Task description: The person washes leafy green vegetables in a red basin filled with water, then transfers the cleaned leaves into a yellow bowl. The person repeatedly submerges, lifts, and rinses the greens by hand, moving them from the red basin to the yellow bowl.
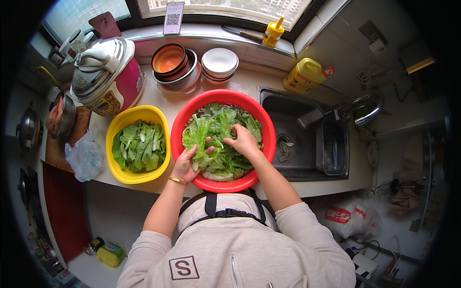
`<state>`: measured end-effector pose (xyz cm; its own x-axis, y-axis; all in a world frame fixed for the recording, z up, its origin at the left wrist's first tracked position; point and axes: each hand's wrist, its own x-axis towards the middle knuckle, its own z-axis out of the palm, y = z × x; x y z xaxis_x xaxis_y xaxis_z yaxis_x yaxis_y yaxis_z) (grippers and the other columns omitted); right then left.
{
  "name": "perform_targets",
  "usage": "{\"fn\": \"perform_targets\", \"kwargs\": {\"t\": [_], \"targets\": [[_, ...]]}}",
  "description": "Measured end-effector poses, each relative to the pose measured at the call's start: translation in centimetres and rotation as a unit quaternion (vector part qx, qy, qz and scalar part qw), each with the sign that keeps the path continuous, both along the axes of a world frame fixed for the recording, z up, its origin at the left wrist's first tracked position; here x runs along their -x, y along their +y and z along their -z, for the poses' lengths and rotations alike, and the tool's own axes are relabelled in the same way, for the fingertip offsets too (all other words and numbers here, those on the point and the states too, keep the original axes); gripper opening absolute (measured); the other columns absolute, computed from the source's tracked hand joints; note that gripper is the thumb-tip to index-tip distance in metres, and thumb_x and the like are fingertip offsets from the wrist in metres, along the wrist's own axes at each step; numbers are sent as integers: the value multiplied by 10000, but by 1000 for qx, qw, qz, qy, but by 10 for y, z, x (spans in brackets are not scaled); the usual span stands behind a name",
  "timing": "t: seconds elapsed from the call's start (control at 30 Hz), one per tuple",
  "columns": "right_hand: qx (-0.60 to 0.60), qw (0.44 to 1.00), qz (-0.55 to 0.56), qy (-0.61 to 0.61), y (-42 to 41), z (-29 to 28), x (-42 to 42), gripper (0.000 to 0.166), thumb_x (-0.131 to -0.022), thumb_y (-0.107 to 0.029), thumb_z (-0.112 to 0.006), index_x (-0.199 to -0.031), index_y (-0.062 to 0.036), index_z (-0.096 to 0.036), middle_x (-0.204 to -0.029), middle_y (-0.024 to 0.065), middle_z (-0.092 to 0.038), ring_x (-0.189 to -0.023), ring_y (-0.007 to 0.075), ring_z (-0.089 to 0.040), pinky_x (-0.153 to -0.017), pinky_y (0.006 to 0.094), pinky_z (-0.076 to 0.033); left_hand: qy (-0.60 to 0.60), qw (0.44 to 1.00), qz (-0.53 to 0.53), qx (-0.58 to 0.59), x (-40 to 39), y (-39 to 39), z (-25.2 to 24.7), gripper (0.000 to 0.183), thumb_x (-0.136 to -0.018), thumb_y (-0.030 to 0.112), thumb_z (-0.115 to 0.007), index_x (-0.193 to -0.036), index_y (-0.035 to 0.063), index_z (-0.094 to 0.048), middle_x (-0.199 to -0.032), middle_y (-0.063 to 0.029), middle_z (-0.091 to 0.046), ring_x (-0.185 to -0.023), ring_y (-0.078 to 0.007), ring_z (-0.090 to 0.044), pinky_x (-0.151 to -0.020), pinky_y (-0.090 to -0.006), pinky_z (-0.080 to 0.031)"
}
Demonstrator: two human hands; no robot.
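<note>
A red plastic basin (pixel 266 162) full of green leafy vegetables (pixel 223 158) stands at the counter's front edge. Over its left side, my left hand (pixel 189 163) holds a lettuce-like leaf (pixel 197 135), palm turned up. My right hand (pixel 241 140) is over the basin's right half, thumb and fingertips pinched on a leaf among the others. Left of the red basin, apart from it, sits a yellow plastic basin (pixel 164 158) with more leaves (pixel 138 147) in it.
A sink (pixel 295 136) with scraps by its drain lies right. Behind are stacked bowls (pixel 169 61), white bowls (pixel 220 61) and a yellow jug (pixel 304 75). An electric pressure cooker (pixel 108 75) and plastic bag (pixel 84 154) stand left. A knife (pixel 248 35) rests on the sill.
</note>
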<state>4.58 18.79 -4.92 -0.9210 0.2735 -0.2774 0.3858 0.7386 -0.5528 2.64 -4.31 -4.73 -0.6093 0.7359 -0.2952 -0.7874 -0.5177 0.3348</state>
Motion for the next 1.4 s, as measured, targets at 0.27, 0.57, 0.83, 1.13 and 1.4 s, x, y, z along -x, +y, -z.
{"fn": "perform_targets", "kwargs": {"t": [0.27, 0.57, 0.83, 1.13, 1.4], "targets": [[267, 942, 177, 101, 33, 35, -5, 181, -806, -105, -519, -921, -11, -624, -769, 95, -643, -695, 204, -628, -636, 306, -486, -2, 1000, 10, -13, 1, 2, -2, 441, -984, 227, -398, -1395, 89, -321, -1395, -73, -407, -1185, -270, -500, -946, -490, -459], [215, 968, 115, 53, 23, 32, -10, 287, -857, -205, -599, -1050, -12, -512, -859, 153, -636, -601, 256, -624, -565, 371, -489, -3, 1000, 12, 20, 0, 4, -4, 428, -990, 248, -387, -1387, 96, -340, -1375, -74, -431, -1156, -254, -514, -937, -477, -456], [-123, 984, -80, -99, 1, 54, -6, 200, -826, -103, -492, -1012, -81, -564, -971, 181, -647, -936, 364, -615, -785, 444, -486, -17, 998, 12, 52, 2, 8, 0, 412, -989, 286, -398, -1364, 116, -376, -1293, -72, -505, -1059, -211, -558, -882, -431, -490], [-60, 998, 22, 15, 2, -39, -16, 203, -809, -202, -608, -963, -71, -583, -910, 187, -648, -864, 369, -619, -729, 472, -481, 191, 943, -73, 263, -7, 30, -5, 259, -932, 135, -535, -1180, 100, -467, -936, -46, -598, -650, -91, -496, -575, -229, -440], [-25, 989, 94, 112, 4, -25, -18, 249, -818, -217, -611, -982, -45, -537, -913, 210, -631, -852, 398, -605, -720, 498, -470, 357, 847, -110, 378, 26, 95, 14, 456, -846, 167, -659, -1213, -8, -452, -1079, -136, -609, -972, -244, -597, -868, -341, -458]]}}
